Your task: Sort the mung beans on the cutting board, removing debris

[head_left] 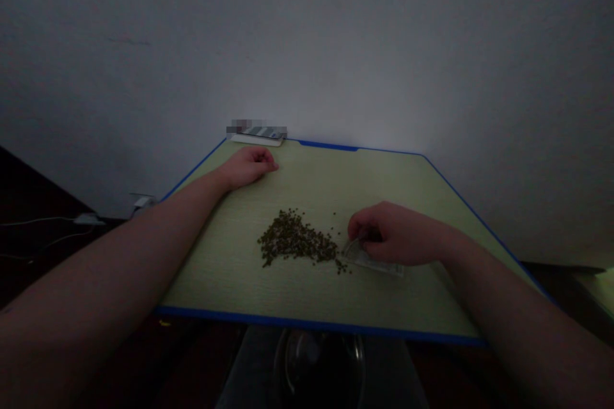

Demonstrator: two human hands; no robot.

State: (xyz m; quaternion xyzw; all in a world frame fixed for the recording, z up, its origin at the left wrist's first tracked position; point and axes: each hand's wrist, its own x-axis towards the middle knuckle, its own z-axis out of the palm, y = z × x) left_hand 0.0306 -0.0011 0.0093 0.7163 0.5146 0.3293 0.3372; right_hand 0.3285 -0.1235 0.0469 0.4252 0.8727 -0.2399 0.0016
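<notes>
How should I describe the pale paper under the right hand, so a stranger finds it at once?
On the green table with blue edges, find the heap of small dark seeds. Just right of it, under the right hand, lies a folded pale paper slip, the only flat light thing near the seeds.

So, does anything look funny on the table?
Yes. Small seeds lie in a loose, messy pile on the table, not in a bowl. A few strays sit apart, near the paper under the right hand.
</notes>
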